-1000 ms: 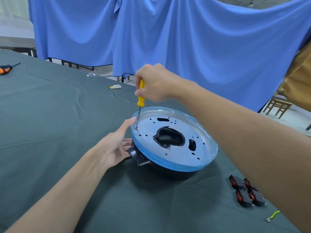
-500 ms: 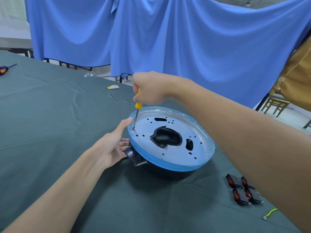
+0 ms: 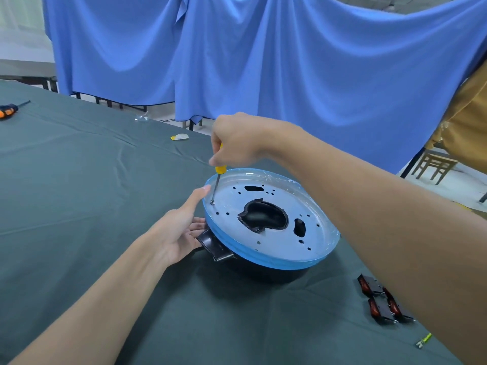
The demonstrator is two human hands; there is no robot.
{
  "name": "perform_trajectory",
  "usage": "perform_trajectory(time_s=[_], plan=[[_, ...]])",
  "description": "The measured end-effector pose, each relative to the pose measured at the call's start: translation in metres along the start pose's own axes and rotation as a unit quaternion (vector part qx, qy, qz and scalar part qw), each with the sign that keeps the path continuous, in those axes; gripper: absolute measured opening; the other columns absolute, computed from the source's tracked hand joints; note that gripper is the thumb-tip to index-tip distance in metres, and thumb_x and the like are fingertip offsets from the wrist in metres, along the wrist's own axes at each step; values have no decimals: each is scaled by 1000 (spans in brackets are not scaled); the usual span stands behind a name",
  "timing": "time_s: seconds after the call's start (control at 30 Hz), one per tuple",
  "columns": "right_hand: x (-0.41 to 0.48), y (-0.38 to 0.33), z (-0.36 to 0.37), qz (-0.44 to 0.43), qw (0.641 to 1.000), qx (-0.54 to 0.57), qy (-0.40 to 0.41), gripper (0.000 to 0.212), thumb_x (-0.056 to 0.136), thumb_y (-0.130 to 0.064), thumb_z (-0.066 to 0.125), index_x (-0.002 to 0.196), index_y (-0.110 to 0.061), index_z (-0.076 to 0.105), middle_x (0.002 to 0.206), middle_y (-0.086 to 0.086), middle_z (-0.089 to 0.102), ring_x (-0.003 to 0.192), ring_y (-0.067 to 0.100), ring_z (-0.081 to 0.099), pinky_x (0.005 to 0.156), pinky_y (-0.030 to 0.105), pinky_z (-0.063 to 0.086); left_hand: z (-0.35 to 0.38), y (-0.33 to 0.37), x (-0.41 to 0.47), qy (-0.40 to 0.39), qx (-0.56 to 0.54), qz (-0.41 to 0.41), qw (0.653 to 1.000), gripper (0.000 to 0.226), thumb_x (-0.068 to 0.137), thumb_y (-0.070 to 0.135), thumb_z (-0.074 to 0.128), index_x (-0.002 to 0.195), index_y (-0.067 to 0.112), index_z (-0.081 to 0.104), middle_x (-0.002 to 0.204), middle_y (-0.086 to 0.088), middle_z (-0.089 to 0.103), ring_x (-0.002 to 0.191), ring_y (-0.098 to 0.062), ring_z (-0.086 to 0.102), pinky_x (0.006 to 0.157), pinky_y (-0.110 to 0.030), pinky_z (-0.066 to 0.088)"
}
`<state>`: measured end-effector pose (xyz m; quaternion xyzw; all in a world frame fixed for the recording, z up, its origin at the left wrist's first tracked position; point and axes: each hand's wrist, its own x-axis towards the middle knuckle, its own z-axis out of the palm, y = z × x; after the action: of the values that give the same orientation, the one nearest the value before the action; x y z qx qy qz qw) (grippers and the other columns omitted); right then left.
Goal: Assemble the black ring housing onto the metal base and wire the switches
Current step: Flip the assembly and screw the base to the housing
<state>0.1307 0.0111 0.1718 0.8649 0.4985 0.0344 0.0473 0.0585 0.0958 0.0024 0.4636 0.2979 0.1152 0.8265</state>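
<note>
Right hand [image 3: 237, 138] slid lower on smooth yellow screwdriver [image 3: 219, 169].

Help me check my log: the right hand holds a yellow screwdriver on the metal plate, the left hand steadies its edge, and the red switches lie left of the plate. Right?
One slip: the head view shows the switches lying right of the plate, by the right forearm. The right hand does hold the screwdriver on the plate, and the left hand steadies its edge.
</note>
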Motion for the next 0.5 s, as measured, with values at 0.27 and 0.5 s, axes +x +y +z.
perform_trajectory(time_s=[0.27,0.5], plan=[[-3,-1,-6,87,994,16,-56,22,86,-7,44,70,-9,59,56,7,43,43,22,37,39,18,31,0,1,0,0,2,4,1000,62,72,47,80,99,-6,65,79,-24,73,69,-33,74,50,-33,57],[1,0,-14,77,984,59,-147,31,93,-34,58,74,-10,53,71,7,46,59,26,38,54,27,35,0,1,0,1,2,0,1000,66,72,48,81,104,-7,64,99,-28,69,72,-33,73,53,-33,58]])
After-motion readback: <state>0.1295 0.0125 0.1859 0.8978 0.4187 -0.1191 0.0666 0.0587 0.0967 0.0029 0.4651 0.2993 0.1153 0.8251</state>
